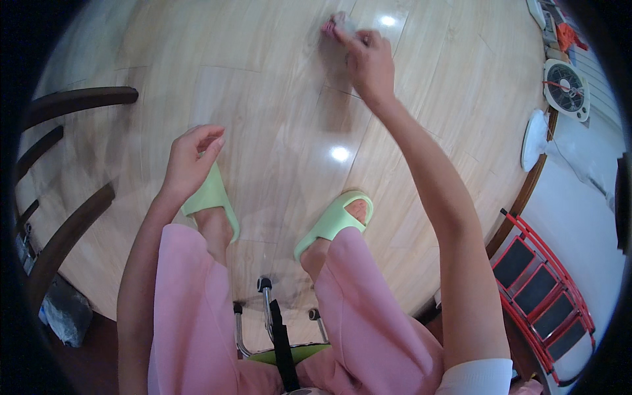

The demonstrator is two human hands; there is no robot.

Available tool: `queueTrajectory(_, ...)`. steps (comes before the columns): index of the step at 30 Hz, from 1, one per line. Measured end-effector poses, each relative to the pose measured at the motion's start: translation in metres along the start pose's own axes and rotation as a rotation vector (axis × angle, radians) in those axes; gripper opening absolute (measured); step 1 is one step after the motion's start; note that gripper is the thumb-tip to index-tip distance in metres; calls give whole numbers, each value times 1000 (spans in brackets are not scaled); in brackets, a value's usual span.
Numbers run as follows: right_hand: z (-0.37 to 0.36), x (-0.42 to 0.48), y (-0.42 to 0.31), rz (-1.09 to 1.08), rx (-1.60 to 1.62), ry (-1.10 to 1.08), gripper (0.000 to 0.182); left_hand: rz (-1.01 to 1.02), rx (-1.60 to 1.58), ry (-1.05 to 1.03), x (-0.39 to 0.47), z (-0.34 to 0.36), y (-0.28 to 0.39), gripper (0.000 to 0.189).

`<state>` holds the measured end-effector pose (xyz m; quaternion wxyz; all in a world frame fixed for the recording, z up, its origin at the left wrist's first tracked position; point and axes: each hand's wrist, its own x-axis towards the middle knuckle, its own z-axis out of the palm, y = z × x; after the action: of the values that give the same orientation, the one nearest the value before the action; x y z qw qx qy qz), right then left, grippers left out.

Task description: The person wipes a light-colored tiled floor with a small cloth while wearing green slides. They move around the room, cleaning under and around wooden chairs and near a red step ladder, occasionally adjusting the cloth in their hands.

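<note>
My right hand point(374, 64) is stretched out over the floor, its fingertips pinching a small crumpled pink and whitish bundle point(340, 25). The bundle looks like cloth, but blur hides its exact kind. A shadow falls on the wood-look floor point(276, 163) just below it. My left hand point(190, 160) hangs above the front of the left light-green slide sandal point(211, 190), loosely curled and holding nothing. My other green slide point(335, 222) is on the right foot.
Dark curved wooden legs point(84, 101) reach in from the left. Along the right wall stand a box fan point(565, 91), a white round base point(534, 140) and a red-framed folding step ladder point(543, 296). Chrome legs of a stool point(266, 296) show between my knees. A plastic bag point(66, 311) lies lower left.
</note>
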<state>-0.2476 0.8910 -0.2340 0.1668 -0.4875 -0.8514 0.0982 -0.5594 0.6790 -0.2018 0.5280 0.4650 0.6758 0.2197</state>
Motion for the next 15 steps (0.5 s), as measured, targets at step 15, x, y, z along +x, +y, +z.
queueTrajectory(15,-45,-93,102,-280,-159,-260,50,47,75,-7,1,0,2,25)
